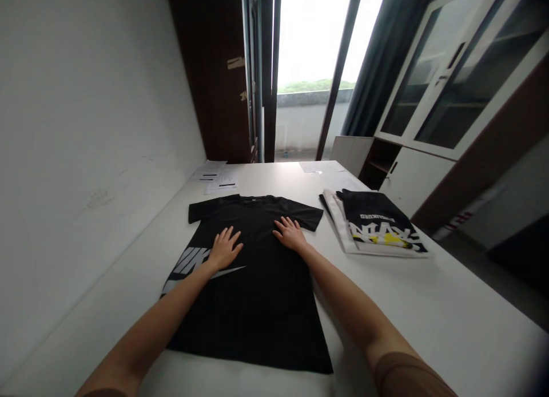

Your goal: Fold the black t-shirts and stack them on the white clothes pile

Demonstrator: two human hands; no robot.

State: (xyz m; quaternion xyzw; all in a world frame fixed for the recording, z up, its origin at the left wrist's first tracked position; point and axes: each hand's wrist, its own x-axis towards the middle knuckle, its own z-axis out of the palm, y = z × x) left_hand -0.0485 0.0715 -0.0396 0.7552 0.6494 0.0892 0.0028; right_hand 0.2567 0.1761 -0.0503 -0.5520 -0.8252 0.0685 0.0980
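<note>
A black T-shirt (257, 305) with a grey printed logo on its left side lies spread flat on the white table, collar pointing away from me. My left hand (225, 249) rests on the shirt's chest just above the logo, palm down with the fingers spread. On the right part of the chest, below the sleeve, my right hand (290, 233) lies flat, its fingers apart. Neither hand grips the cloth. Both sleeves stretch out sideways, and the bottom hem runs across the near part of the table.
A stack of folded clothes (381, 219), black printed cloth over white, sits right of the shirt. Paper sheets (221, 178) lie at the table's far left. The white table (412, 305) meets a wall (94, 128) on the left. A cabinet (429, 174) stands behind at right.
</note>
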